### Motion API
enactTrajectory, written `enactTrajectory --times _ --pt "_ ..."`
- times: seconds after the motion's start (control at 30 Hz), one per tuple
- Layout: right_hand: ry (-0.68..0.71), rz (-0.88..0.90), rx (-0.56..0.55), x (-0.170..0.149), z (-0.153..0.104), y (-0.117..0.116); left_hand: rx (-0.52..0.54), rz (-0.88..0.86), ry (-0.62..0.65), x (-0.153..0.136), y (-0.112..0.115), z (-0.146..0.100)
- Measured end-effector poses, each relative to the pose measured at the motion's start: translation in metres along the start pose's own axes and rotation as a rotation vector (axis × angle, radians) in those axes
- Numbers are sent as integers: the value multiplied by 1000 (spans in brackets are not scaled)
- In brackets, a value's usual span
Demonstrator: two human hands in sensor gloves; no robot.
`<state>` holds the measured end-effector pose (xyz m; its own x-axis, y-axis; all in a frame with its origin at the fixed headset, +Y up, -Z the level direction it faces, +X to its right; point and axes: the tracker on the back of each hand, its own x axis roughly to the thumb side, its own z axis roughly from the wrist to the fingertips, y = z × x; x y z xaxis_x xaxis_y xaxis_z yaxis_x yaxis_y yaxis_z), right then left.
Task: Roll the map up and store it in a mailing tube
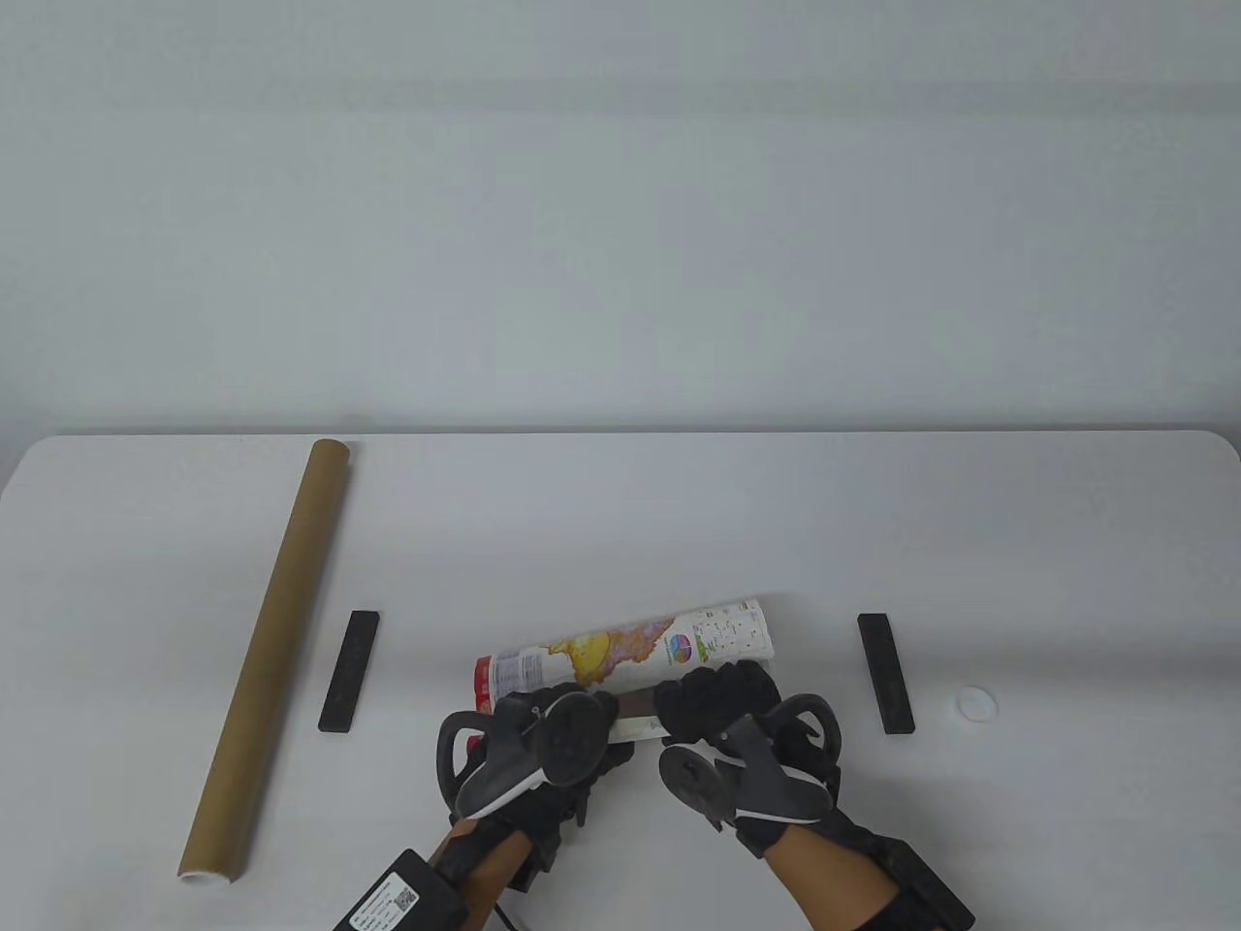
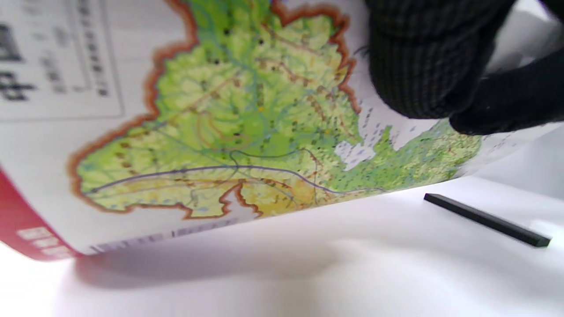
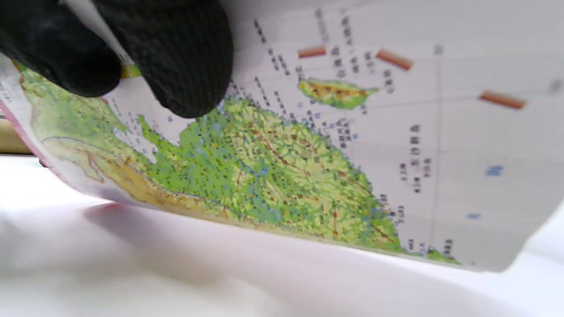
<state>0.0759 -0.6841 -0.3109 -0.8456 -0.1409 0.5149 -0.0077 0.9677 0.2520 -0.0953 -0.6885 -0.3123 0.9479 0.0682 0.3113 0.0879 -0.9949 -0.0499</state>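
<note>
Both gloved hands grip the rolled map [image 1: 630,655] near the table's [image 1: 620,524] front edge, left hand [image 1: 543,722] and right hand [image 1: 722,703] curled round the roll. The mailing tube [image 1: 267,655] lies well left of the map. Even pressure at both ends should keep the roll tight and stop it coning.

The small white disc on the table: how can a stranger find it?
Start at the table's right side and find the black bar there. The disc lies just right of it, apart from it. It is round, flat and almost table-coloured.
</note>
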Motion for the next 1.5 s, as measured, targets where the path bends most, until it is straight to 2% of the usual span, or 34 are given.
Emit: enactTrajectory --times 0.17,0.33,0.47,0.57,0.73,1.07,1.23,1.5 --pt "-76 214 102 -16 5 -8 102 218 -6 16 -8 -10" --pt "-92 384 132 -26 5 -12 160 240 0 20 -9 -11" --pt "-62 335 78 -23 2 -10 145 237 -7 17 -7 -9" --pt "-11 152 25 -12 -2 -1 100 143 -35 10 -5 -5" --pt "22 -9 -44 2 -5 4 12 20 -71 -2 -3 -1" --pt "14 -108 -75 5 -5 -4 -139 -174 -87 -17 4 5" --pt "-7 -69 -49 1 -3 -4 -46 -35 -47 -7 0 -1" --pt "-73 221 72 -21 1 -9 159 224 -14 14 -7 -12"
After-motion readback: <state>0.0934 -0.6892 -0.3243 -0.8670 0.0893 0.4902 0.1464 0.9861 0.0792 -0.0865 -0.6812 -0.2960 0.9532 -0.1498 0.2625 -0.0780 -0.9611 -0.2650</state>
